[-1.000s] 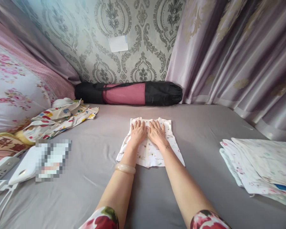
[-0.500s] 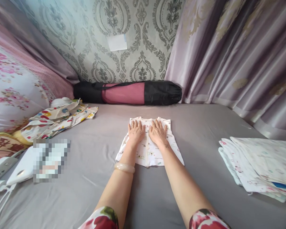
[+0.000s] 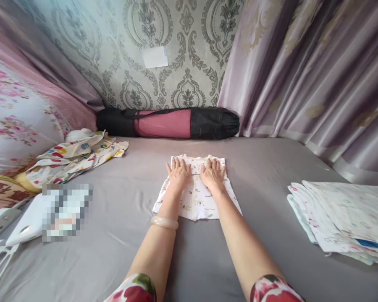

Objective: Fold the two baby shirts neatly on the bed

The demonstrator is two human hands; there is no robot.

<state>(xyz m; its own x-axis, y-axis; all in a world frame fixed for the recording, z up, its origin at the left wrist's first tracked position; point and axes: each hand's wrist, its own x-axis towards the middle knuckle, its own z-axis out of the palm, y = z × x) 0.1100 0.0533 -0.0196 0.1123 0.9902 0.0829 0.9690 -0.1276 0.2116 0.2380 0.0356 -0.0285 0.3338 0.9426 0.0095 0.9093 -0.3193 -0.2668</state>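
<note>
A small white printed garment [image 3: 197, 201] lies flat on the grey bed sheet [image 3: 261, 167] in the middle of the view. My left hand [image 3: 178, 173] rests palm down on its upper left part, fingers spread. Beside it, my right hand [image 3: 213, 173] presses flat on the upper right part, fingers also apart. A gap of cloth shows between the two hands. A pale bangle [image 3: 164, 222] sits on my left wrist.
A stack of folded printed cloths [image 3: 343, 220] lies at the right. A crumpled colourful garment [image 3: 78, 157] lies at the left near a floral pillow [image 3: 15, 121]. A black-and-pink rolled mat bag [image 3: 168, 123] lines the wall. A white power strip [image 3: 3, 218] and cables sit at far left.
Both hands have slid apart over the garment, the left one leftward and the right one rightward. The garment itself has stayed in place.
</note>
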